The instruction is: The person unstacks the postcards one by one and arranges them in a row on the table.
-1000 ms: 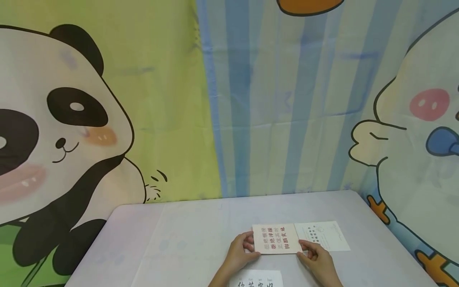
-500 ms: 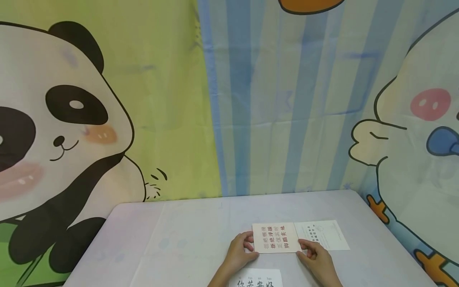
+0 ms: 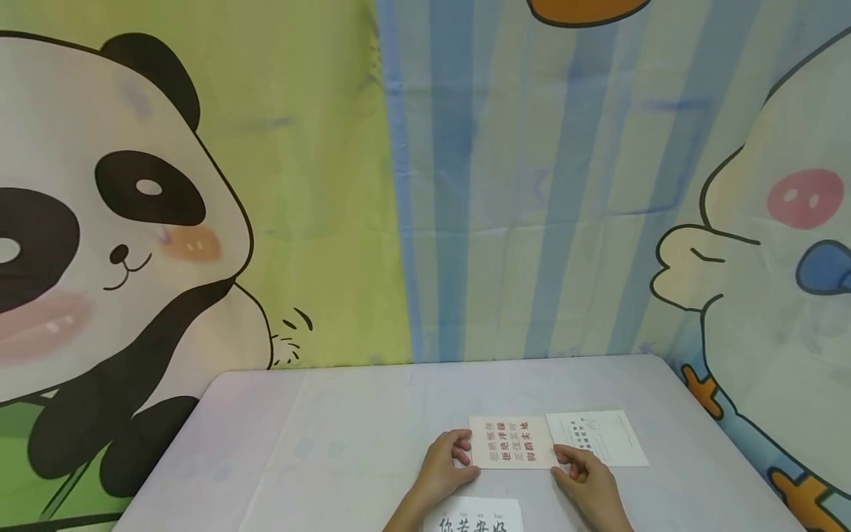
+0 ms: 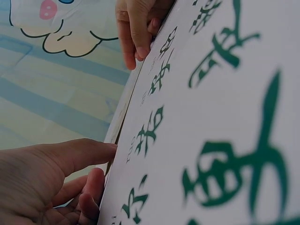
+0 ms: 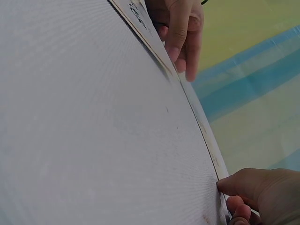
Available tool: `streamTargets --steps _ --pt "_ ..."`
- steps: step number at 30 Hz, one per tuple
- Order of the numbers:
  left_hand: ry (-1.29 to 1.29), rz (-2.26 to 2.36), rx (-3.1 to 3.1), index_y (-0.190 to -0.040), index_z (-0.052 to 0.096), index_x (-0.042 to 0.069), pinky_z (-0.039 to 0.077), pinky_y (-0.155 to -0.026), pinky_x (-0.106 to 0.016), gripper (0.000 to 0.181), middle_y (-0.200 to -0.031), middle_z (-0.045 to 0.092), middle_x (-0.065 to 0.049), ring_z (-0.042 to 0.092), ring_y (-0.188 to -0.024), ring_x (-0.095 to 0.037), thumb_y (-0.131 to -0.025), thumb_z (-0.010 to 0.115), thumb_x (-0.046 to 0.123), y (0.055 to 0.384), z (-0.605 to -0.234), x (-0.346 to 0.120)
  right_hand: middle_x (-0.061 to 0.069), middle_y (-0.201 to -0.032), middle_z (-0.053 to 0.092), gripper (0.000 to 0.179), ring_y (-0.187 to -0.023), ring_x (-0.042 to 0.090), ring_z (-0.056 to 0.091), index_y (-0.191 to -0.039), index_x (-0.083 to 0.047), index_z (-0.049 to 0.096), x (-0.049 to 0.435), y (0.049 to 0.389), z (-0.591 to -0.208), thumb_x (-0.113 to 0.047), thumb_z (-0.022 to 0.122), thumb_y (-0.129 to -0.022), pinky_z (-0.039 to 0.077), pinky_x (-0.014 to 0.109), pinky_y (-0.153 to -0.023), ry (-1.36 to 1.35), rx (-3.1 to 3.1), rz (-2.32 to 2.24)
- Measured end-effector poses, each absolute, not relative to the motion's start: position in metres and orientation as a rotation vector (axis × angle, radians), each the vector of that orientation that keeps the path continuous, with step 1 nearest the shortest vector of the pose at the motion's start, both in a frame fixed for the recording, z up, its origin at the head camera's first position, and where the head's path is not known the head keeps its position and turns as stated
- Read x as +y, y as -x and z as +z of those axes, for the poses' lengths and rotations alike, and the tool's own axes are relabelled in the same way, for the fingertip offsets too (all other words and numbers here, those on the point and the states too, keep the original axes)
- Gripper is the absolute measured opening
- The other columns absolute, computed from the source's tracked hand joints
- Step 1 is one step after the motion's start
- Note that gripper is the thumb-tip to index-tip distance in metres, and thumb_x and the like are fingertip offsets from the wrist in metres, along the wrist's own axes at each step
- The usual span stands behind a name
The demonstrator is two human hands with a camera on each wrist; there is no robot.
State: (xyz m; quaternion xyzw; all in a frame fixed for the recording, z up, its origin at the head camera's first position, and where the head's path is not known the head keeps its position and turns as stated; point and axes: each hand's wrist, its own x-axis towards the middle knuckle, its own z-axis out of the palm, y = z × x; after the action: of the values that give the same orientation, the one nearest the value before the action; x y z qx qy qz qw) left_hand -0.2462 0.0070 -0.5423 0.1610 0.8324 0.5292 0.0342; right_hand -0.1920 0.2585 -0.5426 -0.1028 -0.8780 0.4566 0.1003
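A cream card (image 3: pixel 510 443) with rows of red and faded brown characters lies flat on the white table (image 3: pixel 346 443). My left hand (image 3: pixel 444 465) holds its left edge, thumb at the near corner and the other fingers curled beside it. At the opposite end, my right hand (image 3: pixel 589 480) pinches the near right corner between thumb and fingers. Against the card's right edge lies a white card (image 3: pixel 614 440) with small dark print. Seen in the right wrist view, the right hand (image 5: pixel 262 197) has its thumb on a thin edge.
Nearer to me, between the forearms, is another white card (image 3: pixel 473 517), cut off by the frame's bottom. Its large green characters (image 4: pixel 220 164) fill the left wrist view. Behind the table hangs a cloth (image 3: pixel 505 185) printed with stripes and cartoon animals.
The head view has shifted slightly. Both hands stay at the cream card's ends, and the cards keep their places.
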Motion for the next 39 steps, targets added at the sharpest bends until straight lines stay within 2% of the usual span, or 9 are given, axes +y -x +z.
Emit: streamTargets --steps 18,29,35,39 --pt "-0.504 1.668 2.546 -0.121 0.059 0.000 0.047 -0.069 -0.019 0.049 -0.092 0.057 0.004 0.053 -0.074 -0.004 -0.077 0.079 0.006 0.2508 -0.5399 0.0060 0.006 -0.092 0.061 0.033 -0.065 0.005 0.044 -0.114 0.002 0.067 0.2567 0.1937 -0.5398 -0.002 0.074 -0.082 0.042 0.016 -0.056 0.307 -2.558 1.319" --pt "-0.467 1.707 2.500 -0.120 0.061 0.000 0.046 -0.065 -0.018 0.044 -0.089 0.058 0.003 0.051 -0.073 -0.005 -0.081 0.076 0.012 0.2498 -0.5361 0.0072 0.008 -0.091 0.064 0.027 -0.065 0.002 0.050 -0.108 0.001 0.070 0.2530 0.1928 -0.5450 0.006 0.071 -0.081 0.046 0.018 -0.054 0.238 -2.377 1.348" --pt "-0.448 1.716 2.477 -0.122 0.060 0.001 0.046 -0.064 -0.018 0.046 -0.090 0.059 0.003 0.053 -0.073 -0.006 -0.081 0.075 0.014 0.2486 -0.5352 0.0057 0.011 -0.094 0.067 0.027 -0.069 0.003 0.053 -0.108 0.002 0.069 0.2524 0.1924 -0.5475 0.008 0.069 -0.082 0.050 0.017 -0.061 0.217 -2.329 1.414" --pt "-0.414 1.732 2.443 -0.124 0.058 0.001 0.047 -0.062 -0.019 0.047 -0.091 0.060 0.003 0.054 -0.072 -0.008 -0.082 0.075 0.014 0.2464 -0.5375 0.0044 0.007 -0.093 0.067 0.025 -0.070 0.003 0.052 -0.108 0.001 0.069 0.2514 0.1896 -0.5462 0.006 0.068 -0.084 0.049 0.017 -0.063 0.238 -2.343 1.426"
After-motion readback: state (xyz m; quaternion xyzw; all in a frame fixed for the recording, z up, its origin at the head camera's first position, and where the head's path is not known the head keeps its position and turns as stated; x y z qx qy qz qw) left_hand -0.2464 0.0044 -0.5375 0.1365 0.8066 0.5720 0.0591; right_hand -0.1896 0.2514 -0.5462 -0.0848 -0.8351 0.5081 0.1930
